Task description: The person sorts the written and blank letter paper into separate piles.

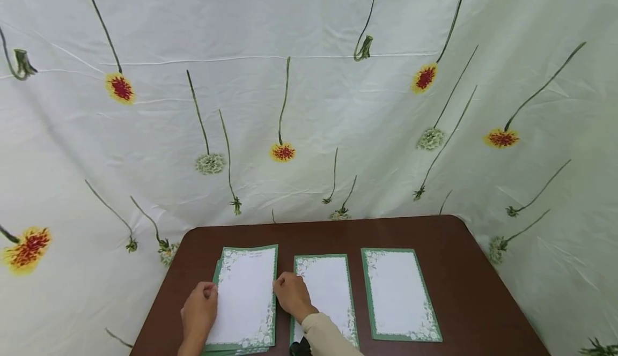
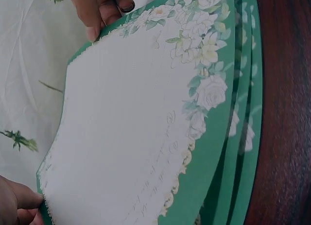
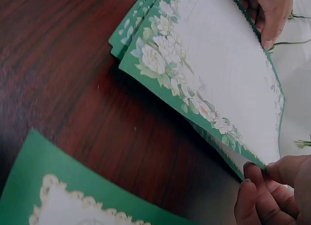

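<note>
A sheet of floral stationery paper (image 1: 245,297) with a green border and white flowers lies over a small pile of similar sheets (image 2: 247,113) at the table's left. My left hand (image 1: 199,310) pinches its left edge. On the opposite edge, the thumb and fingers of my right hand (image 1: 292,291) pinch the same sheet, seen closely in the right wrist view. The sheet bows up between the two hands, and its right side stands off the pile. Below my right forearm lies a second bordered sheet (image 1: 328,286), partly hidden by the hand and sleeve.
A third bordered sheet (image 1: 402,291) lies at the right of the dark brown table (image 1: 478,291). Behind the table hangs a white cloth (image 1: 309,104) printed with flowers. A black strap (image 1: 300,347) shows at my right wrist.
</note>
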Demonstrator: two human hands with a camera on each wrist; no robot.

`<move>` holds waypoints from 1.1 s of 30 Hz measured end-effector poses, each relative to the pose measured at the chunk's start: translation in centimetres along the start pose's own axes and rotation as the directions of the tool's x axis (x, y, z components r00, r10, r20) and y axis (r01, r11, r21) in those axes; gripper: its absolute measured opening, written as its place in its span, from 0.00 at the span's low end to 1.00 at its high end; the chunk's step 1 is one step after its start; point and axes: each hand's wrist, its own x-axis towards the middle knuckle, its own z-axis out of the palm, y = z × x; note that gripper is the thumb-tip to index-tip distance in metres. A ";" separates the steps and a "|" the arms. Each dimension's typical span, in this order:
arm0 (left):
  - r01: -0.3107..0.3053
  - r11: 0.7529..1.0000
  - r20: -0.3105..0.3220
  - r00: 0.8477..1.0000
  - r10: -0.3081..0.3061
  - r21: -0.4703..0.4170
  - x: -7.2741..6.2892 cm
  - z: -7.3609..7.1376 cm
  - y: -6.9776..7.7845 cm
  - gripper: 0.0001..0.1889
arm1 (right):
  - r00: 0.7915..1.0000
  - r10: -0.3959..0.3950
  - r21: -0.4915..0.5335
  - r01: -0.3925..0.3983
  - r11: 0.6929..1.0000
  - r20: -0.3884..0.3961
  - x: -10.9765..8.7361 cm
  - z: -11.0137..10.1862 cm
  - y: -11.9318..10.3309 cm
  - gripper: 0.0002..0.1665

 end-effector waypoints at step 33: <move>0.037 0.976 0.012 0.999 -0.040 0.215 -0.6 1.5 -1.5 0.22 | 0.968 -0.249 -0.456 0.233 0.859 0.024 -0.7 2.7 -0.4 0.08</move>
